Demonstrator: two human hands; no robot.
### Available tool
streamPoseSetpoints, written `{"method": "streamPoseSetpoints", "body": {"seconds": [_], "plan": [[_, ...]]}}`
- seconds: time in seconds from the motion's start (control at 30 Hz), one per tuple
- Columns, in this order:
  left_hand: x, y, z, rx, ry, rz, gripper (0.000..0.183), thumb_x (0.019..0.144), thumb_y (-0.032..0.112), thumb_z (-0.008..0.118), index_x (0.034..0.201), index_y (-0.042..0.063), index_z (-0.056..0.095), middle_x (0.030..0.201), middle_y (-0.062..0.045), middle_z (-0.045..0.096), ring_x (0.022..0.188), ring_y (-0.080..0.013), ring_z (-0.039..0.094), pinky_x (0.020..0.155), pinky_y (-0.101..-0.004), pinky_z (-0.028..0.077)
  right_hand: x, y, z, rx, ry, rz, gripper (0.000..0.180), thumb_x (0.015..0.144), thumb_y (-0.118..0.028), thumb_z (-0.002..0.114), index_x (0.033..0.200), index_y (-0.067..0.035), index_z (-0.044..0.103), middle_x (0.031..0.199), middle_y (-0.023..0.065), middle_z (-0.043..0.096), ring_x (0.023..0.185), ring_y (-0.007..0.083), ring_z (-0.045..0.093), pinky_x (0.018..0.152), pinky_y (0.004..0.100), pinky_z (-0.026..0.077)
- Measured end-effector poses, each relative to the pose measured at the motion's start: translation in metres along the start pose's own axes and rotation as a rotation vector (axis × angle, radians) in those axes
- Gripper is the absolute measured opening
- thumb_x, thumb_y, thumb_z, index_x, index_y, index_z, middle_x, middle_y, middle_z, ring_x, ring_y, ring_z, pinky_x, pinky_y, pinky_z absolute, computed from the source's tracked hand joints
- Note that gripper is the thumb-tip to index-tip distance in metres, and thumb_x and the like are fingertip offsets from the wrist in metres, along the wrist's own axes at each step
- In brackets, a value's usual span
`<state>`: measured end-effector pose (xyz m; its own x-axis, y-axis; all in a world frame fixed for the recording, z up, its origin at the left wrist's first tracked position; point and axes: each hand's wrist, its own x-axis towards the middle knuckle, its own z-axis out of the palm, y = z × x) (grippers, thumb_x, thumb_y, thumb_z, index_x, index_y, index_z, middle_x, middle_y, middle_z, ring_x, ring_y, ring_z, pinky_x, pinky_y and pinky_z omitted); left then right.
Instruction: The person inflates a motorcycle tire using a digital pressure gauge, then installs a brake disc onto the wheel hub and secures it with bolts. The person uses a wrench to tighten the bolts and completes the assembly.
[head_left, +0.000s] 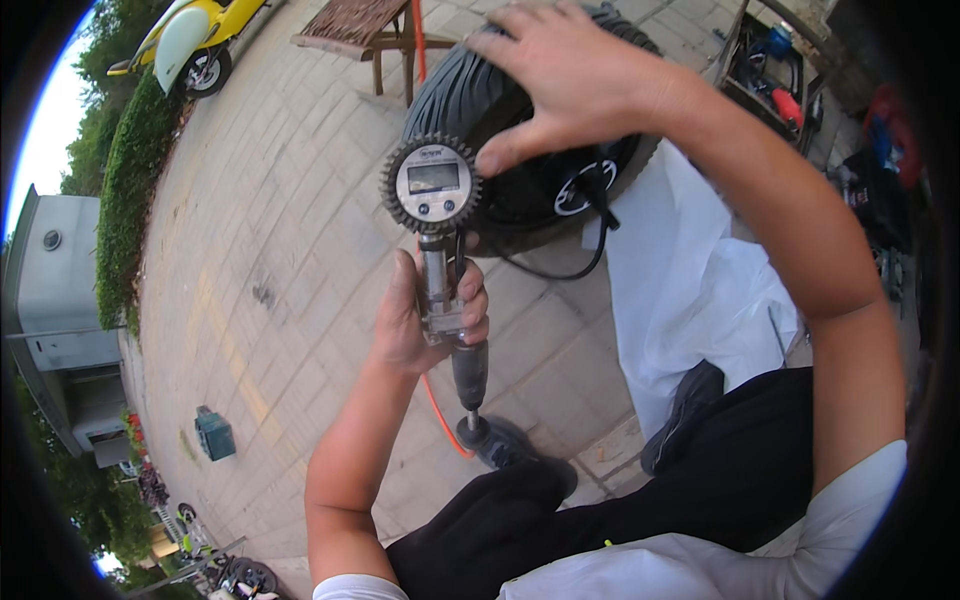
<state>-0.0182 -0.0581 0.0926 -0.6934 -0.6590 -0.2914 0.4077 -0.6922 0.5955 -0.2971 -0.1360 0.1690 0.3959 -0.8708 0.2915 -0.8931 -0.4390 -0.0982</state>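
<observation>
A tire inflator with a round digital pressure gauge is upright in my left hand, its fingers wrapped around the metal body below the dial. My right hand lies over the top of a black scooter wheel with a ribbed tire, fingers spread, thumb near the gauge's rim. A black rubber hose curves below the wheel, and its end reaches toward the hub. An orange air hose runs beneath the inflator's handle. Whether the right palm presses on the tire is hard to tell.
White plastic sheeting lies right of the wheel, by my shoe. A wooden stool stands beyond the wheel. An open toolbox sits at upper right. A yellow scooter and a green box are farther off on the paving.
</observation>
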Motion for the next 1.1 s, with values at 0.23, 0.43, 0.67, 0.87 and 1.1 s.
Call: {"method": "streamPoseSetpoints", "body": {"seconds": [0.23, 0.43, 0.67, 0.87, 1.1], "plan": [[0.026, -0.006, 0.022, 0.051, 0.009, 0.031, 0.076, 0.096, 0.07, 0.038, 0.143, 0.011, 0.038, 0.088, -0.003, 0.048, 0.073, -0.0161, 0.051, 0.059, -0.0326, 0.042, -0.005, -0.012, -0.001, 0.01, -0.008, 0.017, 0.105, 0.068, -0.071, 0.073, 0.139, 0.002, 0.049, 0.142, 0.0295, 0.044, 0.136, 0.0456, 0.038, 0.114, 0.0595, 0.026], [0.027, -0.006, 0.028, 0.334, 0.014, 0.08, 0.077, 0.096, 0.07, 0.039, 0.142, 0.008, 0.038, 0.087, -0.003, 0.048, 0.071, -0.0168, 0.052, 0.059, -0.034, 0.044, -0.011, -0.011, -0.003, 0.034, 0.006, 0.044, 0.102, 0.067, -0.066, 0.075, 0.14, 0.0, 0.048, 0.143, 0.0281, 0.043, 0.139, 0.0434, 0.035, 0.114, 0.0614, 0.024], [0.006, -0.007, 0.015, 0.19, -0.016, -0.01, 0.076, 0.096, 0.068, 0.04, 0.14, 0.007, 0.04, 0.087, -0.005, 0.049, 0.07, -0.0189, 0.053, 0.059, -0.0353, 0.046, -0.011, -0.007, -0.005, 0.067, 0.023, 0.014, 0.098, 0.069, -0.064, 0.076, 0.14, -0.002, 0.049, 0.141, 0.0268, 0.046, 0.134, 0.0432, 0.042, 0.114, 0.0521, 0.029], [-0.022, -0.01, 0.003, 0.141, -0.018, -0.051, 0.077, 0.096, 0.069, 0.039, 0.142, 0.007, 0.039, 0.088, -0.005, 0.05, 0.071, -0.0182, 0.053, 0.059, -0.0353, 0.045, -0.005, 0.01, -0.021, 0.059, -0.185, -0.078, 0.089, 0.087, -0.061, 0.058, 0.14, 0.009, 0.042, 0.138, 0.0343, 0.045, 0.131, 0.0465, 0.043, 0.11, 0.0537, 0.032], [-0.036, -0.018, -0.017, 0.067, 0.055, -0.085, 0.071, 0.097, 0.065, 0.042, 0.138, 0.007, 0.042, 0.088, -0.006, 0.051, 0.071, -0.0198, 0.054, 0.06, -0.0369, 0.046, -0.002, 0.014, -0.011, 0.093, -0.136, -0.072, 0.083, 0.087, -0.055, 0.061, 0.142, 0.005, 0.042, 0.136, 0.0332, 0.046, 0.13, 0.0469, 0.043, 0.11, 0.0542, 0.032]]}}
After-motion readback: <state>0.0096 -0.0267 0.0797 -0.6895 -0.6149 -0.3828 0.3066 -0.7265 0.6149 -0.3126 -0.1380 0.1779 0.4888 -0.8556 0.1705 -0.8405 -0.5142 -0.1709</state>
